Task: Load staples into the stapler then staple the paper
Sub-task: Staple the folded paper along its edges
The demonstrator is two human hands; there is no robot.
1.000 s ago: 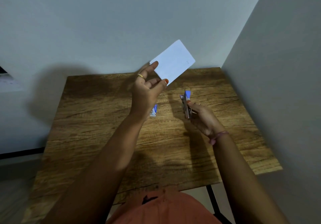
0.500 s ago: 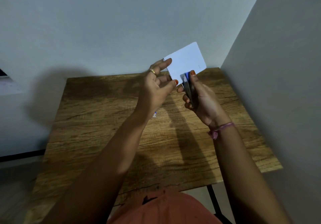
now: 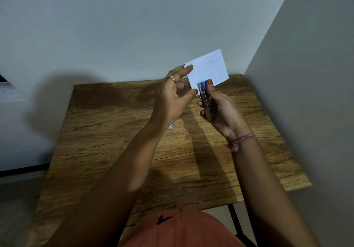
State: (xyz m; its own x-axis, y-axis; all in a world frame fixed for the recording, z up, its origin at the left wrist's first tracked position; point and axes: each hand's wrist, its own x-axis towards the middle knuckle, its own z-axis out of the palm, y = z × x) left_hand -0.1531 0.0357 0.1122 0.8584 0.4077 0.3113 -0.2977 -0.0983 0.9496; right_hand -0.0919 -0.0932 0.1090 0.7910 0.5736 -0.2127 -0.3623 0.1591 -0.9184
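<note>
Grey walls are closing in a corner behind the wooden bench, and we are working above it. Our left hand is pinching the lower left edge of the paper between thumb and fingertips, holding it up in the air, tilted. Our right hand is wrapping its fingers round the stapler, thumb lying on the blue top, nose meeting the paper's lower edge. We are judging the paper light and floppy, so we are wanting our pinch close beside the stapler's mouth to keep the edge from bending away. The stapler looks stiff and metal, best squeezed near its front. A small box, perhaps the staples, is lying on the bench under our left wrist.
</note>
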